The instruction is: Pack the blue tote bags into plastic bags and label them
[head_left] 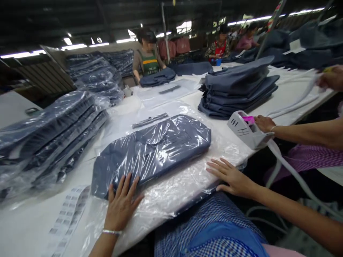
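Observation:
In front of me a folded blue-grey fabric bag (pixel 160 146) lies inside a clear plastic sleeve on the white table. My left hand (pixel 122 201) rests flat with spread fingers on the sleeve at the bag's near left edge. On the loose plastic (pixel 174 192) to the right of the bag, my right hand (pixel 232 178) lies open, fingers stretched. Neither hand grips anything. A flat dark strip (pixel 150 120) shows through clear plastic just behind the bag. Below my left hand's side runs a sheet of printed labels (pixel 68 217).
Wrapped bags are stacked at the left (pixel 61 132); an unwrapped blue-grey stack (pixel 235 89) stands at the back right. A co-worker's hand (pixel 264 123) is at a white plastic holder (pixel 248 130) with a pink item. Another person (pixel 150 60) stands across the table.

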{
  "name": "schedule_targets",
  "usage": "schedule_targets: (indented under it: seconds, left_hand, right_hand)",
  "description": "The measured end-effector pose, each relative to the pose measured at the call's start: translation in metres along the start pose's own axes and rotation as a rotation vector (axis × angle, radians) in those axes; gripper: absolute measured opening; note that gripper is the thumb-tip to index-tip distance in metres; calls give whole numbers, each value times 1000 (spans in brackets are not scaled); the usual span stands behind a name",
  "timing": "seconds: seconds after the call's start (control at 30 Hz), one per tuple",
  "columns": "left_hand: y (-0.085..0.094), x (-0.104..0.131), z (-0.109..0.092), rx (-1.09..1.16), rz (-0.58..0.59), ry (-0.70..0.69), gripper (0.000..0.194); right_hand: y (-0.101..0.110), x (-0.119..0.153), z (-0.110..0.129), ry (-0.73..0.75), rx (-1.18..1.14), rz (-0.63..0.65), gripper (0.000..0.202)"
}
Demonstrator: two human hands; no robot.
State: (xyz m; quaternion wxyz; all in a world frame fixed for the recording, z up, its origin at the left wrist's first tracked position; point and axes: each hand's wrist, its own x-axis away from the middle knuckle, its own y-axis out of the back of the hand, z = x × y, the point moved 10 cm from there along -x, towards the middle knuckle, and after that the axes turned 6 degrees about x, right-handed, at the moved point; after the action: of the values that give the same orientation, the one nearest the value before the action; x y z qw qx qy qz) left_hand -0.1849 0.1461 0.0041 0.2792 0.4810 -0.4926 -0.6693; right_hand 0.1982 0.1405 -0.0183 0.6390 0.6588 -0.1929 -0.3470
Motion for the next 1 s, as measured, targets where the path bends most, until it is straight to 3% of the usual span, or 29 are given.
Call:
schedule_targets:
  seconds: [0.1, 0.2, 0.3, 0.5, 0.6, 0.7, 0.77, 0.87, 1.0]
  left_hand:
    - [-1, -1, 0, 25, 26, 15, 69]
    - [2, -2, -1, 36, 34, 17, 69]
    - [4, -2, -2, 45, 33, 18, 68]
    - [-1, -1, 1, 10, 46, 29, 69]
    - [-2, 0, 1, 2, 50, 26, 68]
    - [-2, 0, 1, -18, 60, 12, 67]
    - [-2, 0, 0, -37, 72, -1, 66]
    - [-3, 1, -1, -66, 105, -19, 64]
    - [-4, -1, 1, -60, 168, -25, 66]
  right_hand:
    - [2, -12, 47, 146, -13, -59, 62]
    - [5, -22, 70, 217, -50, -194, 38]
    - [13, -24, 72, 252, -87, -307, 27]
    - [42, -36, 63, 235, -114, -363, 28]
    - [66, -62, 56, 173, -95, -409, 26]
    - [81, -104, 45, 110, -26, -414, 26]
    - [77, -139, 33, 71, 27, -358, 29]
    - [49, -186, 8, 1, 84, -215, 27]
    - [9, -217, -18, -41, 80, -83, 26]
